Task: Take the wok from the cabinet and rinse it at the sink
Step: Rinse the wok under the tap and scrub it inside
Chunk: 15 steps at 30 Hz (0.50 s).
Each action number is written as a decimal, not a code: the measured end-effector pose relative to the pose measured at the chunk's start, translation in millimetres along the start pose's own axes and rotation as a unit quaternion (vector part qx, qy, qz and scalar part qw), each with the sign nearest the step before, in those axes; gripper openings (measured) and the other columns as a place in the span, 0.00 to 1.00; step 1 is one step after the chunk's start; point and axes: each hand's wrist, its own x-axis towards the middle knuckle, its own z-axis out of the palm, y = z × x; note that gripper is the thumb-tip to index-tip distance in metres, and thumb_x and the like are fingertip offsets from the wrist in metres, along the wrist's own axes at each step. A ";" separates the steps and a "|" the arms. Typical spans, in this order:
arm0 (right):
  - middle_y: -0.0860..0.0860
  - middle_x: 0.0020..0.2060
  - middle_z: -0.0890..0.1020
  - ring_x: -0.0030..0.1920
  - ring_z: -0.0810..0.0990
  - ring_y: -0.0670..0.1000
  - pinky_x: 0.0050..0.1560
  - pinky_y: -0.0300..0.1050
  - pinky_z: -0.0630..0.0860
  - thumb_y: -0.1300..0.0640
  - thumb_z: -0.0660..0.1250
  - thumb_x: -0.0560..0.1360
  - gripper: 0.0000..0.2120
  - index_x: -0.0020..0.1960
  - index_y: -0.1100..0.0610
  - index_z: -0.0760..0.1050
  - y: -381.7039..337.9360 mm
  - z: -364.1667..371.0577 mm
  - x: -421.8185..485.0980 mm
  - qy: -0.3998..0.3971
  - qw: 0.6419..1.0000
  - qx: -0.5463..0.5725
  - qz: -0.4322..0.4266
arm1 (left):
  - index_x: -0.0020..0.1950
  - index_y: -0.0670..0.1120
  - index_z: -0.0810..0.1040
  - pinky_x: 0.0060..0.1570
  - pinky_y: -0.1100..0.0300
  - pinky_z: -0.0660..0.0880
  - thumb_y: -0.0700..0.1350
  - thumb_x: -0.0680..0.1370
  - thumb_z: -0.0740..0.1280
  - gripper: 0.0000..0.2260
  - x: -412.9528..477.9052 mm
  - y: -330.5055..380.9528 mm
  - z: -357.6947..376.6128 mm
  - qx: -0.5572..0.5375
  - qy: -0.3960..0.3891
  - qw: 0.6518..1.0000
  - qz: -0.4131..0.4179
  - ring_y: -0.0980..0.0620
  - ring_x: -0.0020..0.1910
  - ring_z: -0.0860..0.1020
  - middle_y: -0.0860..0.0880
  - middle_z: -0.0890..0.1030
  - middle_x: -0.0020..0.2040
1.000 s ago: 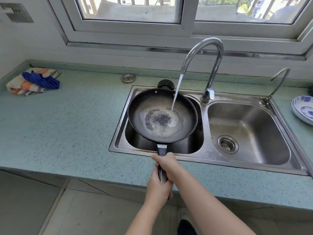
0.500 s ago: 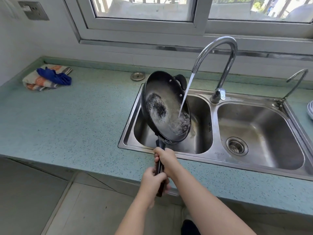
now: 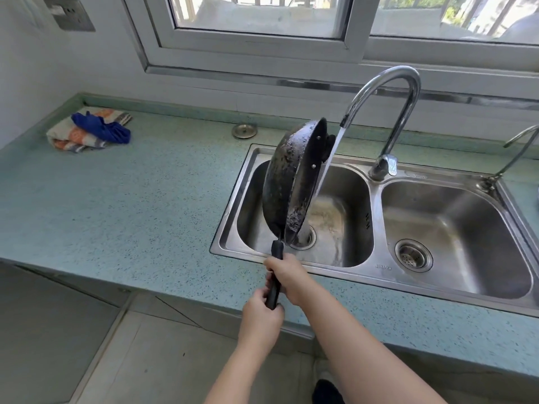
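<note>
A person holds a black wok [image 3: 287, 182] on edge above the left basin of a steel double sink [image 3: 233, 199]. Its open side is turned right, toward the stream of water [image 3: 326, 167] falling from the curved tap [image 3: 390, 91]. Both hands are wrapped around the long dark handle [image 3: 274, 275]: the right hand [image 3: 288, 275] sits close to the pan, and the left hand [image 3: 259, 319] clamps the handle's end, out over the edge of the green speckled counter [image 3: 131, 199]. The stream runs down past the rim and across the lower inner wall, then into the basin near the drain. The wok looks like rigid metal, probably heavy for its size, with its weight well out from the hands, so a two-handed hold on the handle seems the sensible one. A wet surface would likely be slick, and the pan tipped this steeply could twist if either hand loosened. A small dark loop grip [image 3: 331, 144] on the far rim offers a second place to take hold, though it sits right beside the stream. A bundle of cloths [image 3: 90, 129] lies at the far left of the counter, and a round metal drain cover [image 3: 244, 131] sits just behind the sink. The rinse appears to be under way, with the wok not yet set down.
</note>
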 end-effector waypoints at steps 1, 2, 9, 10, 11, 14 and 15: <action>0.52 0.27 0.65 0.26 0.64 0.49 0.27 0.40 0.64 0.64 0.60 0.74 0.10 0.37 0.56 0.62 -0.8 4.6 0.7 0.027 0.999 -0.019 -0.009 | 0.38 0.51 0.71 0.26 0.61 0.63 0.36 0.72 0.63 0.10 0.1 -0.4 -0.2 0.000 0.007 1.000 0.001 0.53 0.27 0.69 0.51 0.73 0.30; 0.52 0.26 0.64 0.25 0.63 0.49 0.27 0.40 0.63 0.62 0.61 0.74 0.11 0.37 0.56 0.61 -0.3 8.4 1.4 0.048 0.998 -0.030 -0.019 | 0.36 0.51 0.69 0.26 0.61 0.63 0.36 0.72 0.63 0.11 0.4 -0.9 -0.2 0.001 0.014 1.000 0.001 0.54 0.28 0.70 0.51 0.73 0.31; 0.51 0.25 0.64 0.24 0.63 0.49 0.25 0.40 0.61 0.60 0.60 0.77 0.12 0.36 0.55 0.62 14.5 26.2 4.8 0.082 0.995 -0.010 -0.050 | 0.39 0.49 0.71 0.29 0.57 0.65 0.39 0.73 0.65 0.07 -1.3 -15.6 -5.2 0.021 0.049 0.999 0.008 0.44 0.37 0.74 0.50 0.75 0.33; 0.51 0.25 0.64 0.23 0.63 0.49 0.24 0.39 0.60 0.61 0.59 0.77 0.12 0.35 0.55 0.61 15.3 29.4 5.7 0.077 0.996 -0.001 -0.051 | 0.40 0.49 0.71 0.31 0.56 0.65 0.39 0.73 0.66 0.06 -0.8 -17.3 -7.3 0.029 0.057 0.998 0.011 0.42 0.39 0.75 0.49 0.77 0.34; 0.51 0.25 0.64 0.23 0.63 0.48 0.24 0.39 0.60 0.61 0.59 0.77 0.12 0.35 0.55 0.61 15.6 32.0 6.0 0.072 0.996 0.006 -0.051 | 0.41 0.48 0.71 0.34 0.57 0.65 0.39 0.73 0.66 0.05 0.0 -18.3 -9.5 0.038 0.065 0.997 0.014 0.41 0.41 0.76 0.46 0.78 0.36; 0.51 0.25 0.63 0.22 0.61 0.47 0.23 0.38 0.60 0.64 0.57 0.75 0.12 0.35 0.56 0.60 14.0 36.7 6.1 0.051 0.996 0.043 -0.053 | 0.44 0.47 0.72 0.36 0.58 0.66 0.40 0.73 0.66 0.04 2.6 -17.6 -15.3 0.050 0.079 0.995 0.024 0.42 0.40 0.75 0.46 0.77 0.37; 0.50 0.25 0.63 0.21 0.61 0.46 0.22 0.37 0.60 0.65 0.56 0.75 0.12 0.35 0.56 0.60 12.9 37.1 6.1 0.046 0.996 0.056 -0.056 | 0.44 0.47 0.72 0.36 0.58 0.66 0.40 0.74 0.66 0.04 3.4 -17.1 -16.2 0.050 0.081 0.995 0.028 0.43 0.40 0.75 0.47 0.77 0.37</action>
